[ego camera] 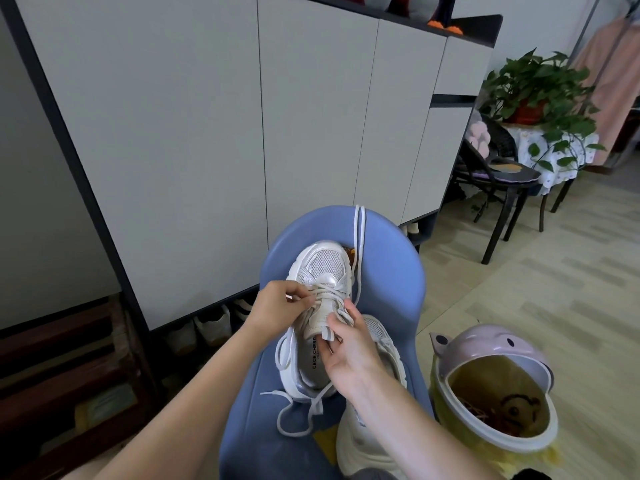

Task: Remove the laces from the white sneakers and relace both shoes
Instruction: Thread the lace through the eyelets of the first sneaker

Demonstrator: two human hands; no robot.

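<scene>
1. a white sneaker (320, 299) lies on a blue chair (388, 271), toe pointing away from the person toward the chair's back, opening facing up.
2. the left hand (282, 308) is at the left side of the sneaker's lacing; its fingers are curled and pinch a strand of the white lace (323, 292) near the lower eyelets.
3. the right hand (346, 351) is at the tongue of the same sneaker; thumb and fingers are partly curled and hold the top of the tongue, with the thumb on its front.
4. the lace is threaded across the front of the shoe; its loose ends run down the left side and lie in loops on the seat near the heel (294, 410).
5. a second lace (358, 244) hangs doubled over the chair's back and trails down just right of the sneaker's toe.
6. the second sneaker (363, 441) lies to the right of the first and nearer the person, partly hidden under the right forearm; whether it has laces cannot be told.
7. a pink-lidded bin (491, 382) stands open on the floor to the right of the chair.
8. grey cabinet doors (207, 133) stand behind the chair, with shoes beneath them.
</scene>
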